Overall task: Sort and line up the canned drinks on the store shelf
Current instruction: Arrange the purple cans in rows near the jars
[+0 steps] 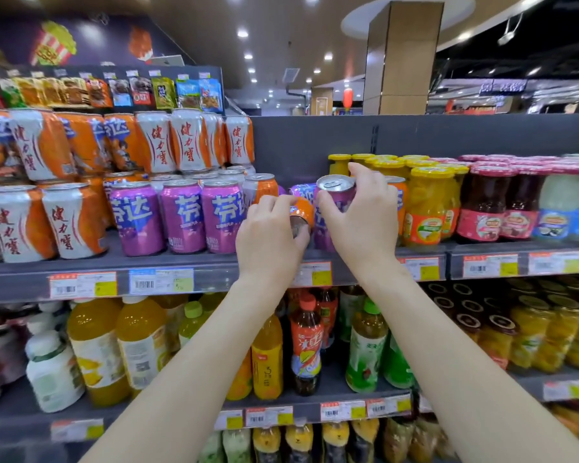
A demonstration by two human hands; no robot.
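Left hand [270, 228] fingers grip a tipped orange can [302, 213]; right hand [360, 212] fingers grip a purple can [331, 203].

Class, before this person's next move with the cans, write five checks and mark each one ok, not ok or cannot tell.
1. Left hand has a firm hold on the orange can: ok.
2. Orange can stands upright: not ok, it is tipped over with one end towards the camera.
3. Right hand grips the purple can: ok.
4. Row of three purple cans is lined up, labels forward: ok.
5. Free spot on the shelf right of that row: cannot tell, the left hand hides it.
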